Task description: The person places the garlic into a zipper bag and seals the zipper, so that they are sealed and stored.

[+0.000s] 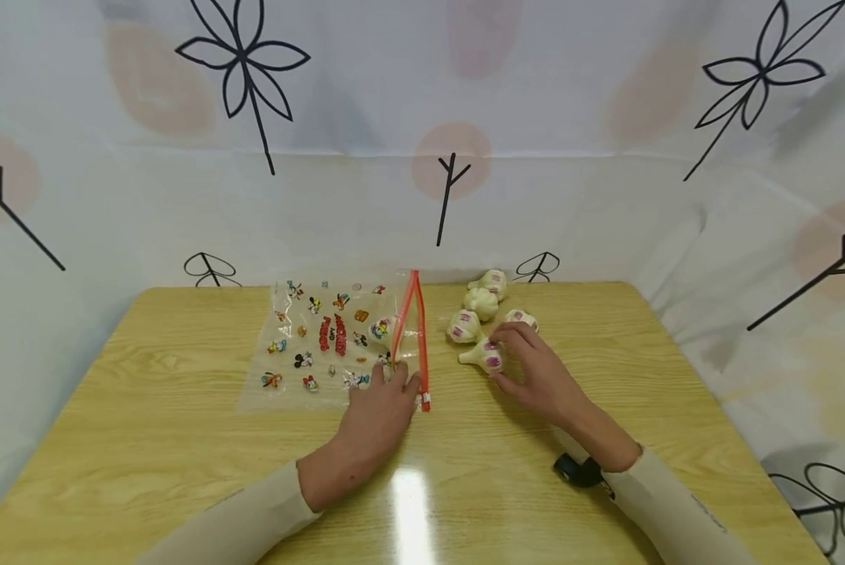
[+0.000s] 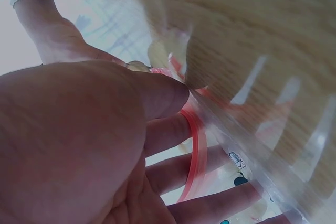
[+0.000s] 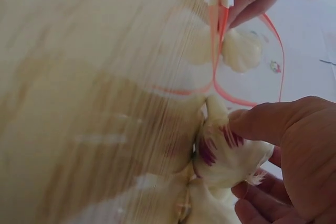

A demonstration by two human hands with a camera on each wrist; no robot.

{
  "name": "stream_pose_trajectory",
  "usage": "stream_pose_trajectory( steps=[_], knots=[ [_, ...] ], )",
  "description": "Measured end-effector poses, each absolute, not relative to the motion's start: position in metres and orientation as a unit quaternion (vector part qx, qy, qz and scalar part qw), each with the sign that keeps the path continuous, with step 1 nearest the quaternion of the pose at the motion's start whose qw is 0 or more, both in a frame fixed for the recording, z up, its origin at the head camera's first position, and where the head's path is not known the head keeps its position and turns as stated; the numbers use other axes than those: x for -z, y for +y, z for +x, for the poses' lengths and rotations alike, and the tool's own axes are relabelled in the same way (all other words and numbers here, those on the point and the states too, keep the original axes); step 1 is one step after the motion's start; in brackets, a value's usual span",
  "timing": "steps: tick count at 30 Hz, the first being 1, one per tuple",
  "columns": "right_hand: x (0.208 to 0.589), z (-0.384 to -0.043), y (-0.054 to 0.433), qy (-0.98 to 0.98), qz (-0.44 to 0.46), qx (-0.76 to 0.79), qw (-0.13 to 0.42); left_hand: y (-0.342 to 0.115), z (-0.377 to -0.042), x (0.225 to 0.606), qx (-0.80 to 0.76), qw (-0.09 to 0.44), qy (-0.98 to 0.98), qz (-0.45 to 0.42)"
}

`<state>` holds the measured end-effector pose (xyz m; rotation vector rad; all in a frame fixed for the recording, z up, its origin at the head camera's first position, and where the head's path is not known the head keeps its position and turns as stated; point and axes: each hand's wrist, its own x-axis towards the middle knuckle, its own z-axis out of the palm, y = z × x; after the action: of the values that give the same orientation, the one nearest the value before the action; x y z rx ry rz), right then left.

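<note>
Sleeves (image 1: 242, 510) nearest; left grip (image 1: 380, 412) pinching red-zipped bag (image 1: 333, 341) at mouth; right grip (image 1: 540, 380) pinching garlic bulb (image 1: 487, 358) (purple-streaked).

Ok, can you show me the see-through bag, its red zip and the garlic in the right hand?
See-through bag (image 1: 340, 336), head view: on its red lettering.
Red zip (image 1: 423, 337), head view: partway along its right strip.
Garlic bulb (image 3: 224, 150), right wrist view: on its purple-streaked side.

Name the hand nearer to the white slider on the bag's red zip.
Left. The left grip is at the mouth of the bag, just beside the slider; the right grip is farther off, to its right, at a garlic bulb.
</note>
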<state>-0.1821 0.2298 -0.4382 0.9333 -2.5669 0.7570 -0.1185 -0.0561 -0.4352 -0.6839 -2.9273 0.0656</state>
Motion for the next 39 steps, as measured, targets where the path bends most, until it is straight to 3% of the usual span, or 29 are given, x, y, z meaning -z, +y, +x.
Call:
stream_pose_trajectory(
  steps=[12,39],
  knots=[
    [0.437,-0.18,0.228,-0.899,0.32,-0.268,0.132,-0.056,-0.118,0.435,-0.01,0.059,-0.973,-0.225],
    [0.431,-0.178,0.2,-0.88,0.338,-0.301,0.142,-0.056,-0.118,0.437,-0.011,0.067,-0.972,-0.225]
  ],
)
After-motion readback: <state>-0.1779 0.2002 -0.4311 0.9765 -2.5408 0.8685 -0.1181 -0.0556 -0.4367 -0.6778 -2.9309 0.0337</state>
